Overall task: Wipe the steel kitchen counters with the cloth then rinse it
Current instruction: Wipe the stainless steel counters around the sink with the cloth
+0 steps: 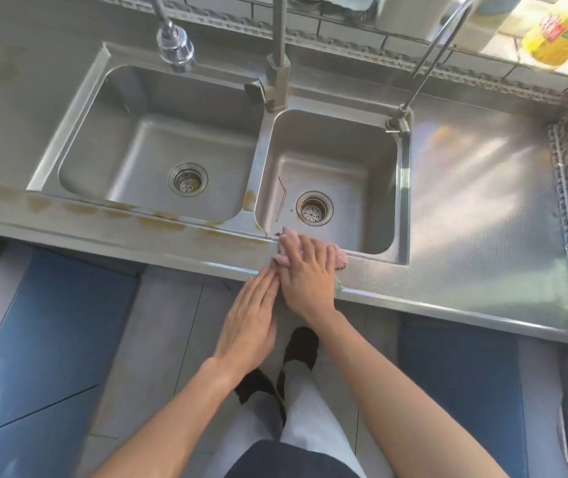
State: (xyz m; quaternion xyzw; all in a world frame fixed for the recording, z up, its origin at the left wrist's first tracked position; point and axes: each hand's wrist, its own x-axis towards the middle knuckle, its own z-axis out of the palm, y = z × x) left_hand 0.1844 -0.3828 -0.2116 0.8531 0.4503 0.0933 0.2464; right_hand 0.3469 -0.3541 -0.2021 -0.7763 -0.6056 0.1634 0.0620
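A pink cloth (340,257) lies on the front strip of the steel counter (465,208), just before the right sink basin (331,188). My right hand (305,274) presses flat on the cloth, covering most of it. My left hand (251,319) is flat with fingers together, held at the counter's front edge beside the right hand and touching it; it holds nothing. Brown stains (158,220) run along the front strip to the left of the cloth.
The left sink basin (158,146) and three taps (277,63) stand behind. A thin red straw (282,201) lies in the right basin. A yellow bottle (558,32) sits on the tiled ledge at back right. Blue cabinet fronts (44,339) lie below.
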